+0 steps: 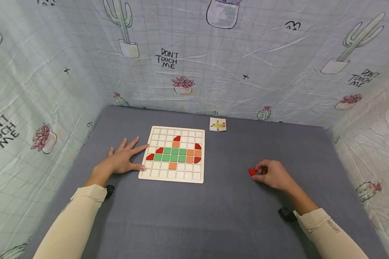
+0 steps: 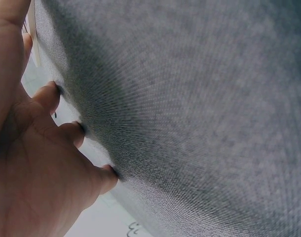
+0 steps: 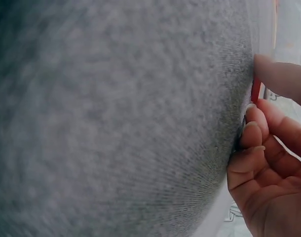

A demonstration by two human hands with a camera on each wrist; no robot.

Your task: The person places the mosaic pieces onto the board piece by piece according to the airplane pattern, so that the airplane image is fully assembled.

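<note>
Board point(image 1: 173, 154) on table point(image 1: 214, 216), card point(image 1: 218, 124) behind, piece point(image 1: 252, 172) right.

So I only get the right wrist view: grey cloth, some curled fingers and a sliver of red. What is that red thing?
Observer: A small red piece, rounded on one side, pinched at the fingertips of the right hand on the grey table.
Visitor: Is there anywhere it belongs?
Observer: A wooden grid board lies to the left, with red, green and orange tiles filling some squares.
Visitor: And the other hand?
Observer: The left hand lies flat, fingers spread, fingertips against the board's left edge.
Visitor: Anything else out there?
Observer: A small pattern card lies beyond the board, near the cactus-print backdrop.
</note>
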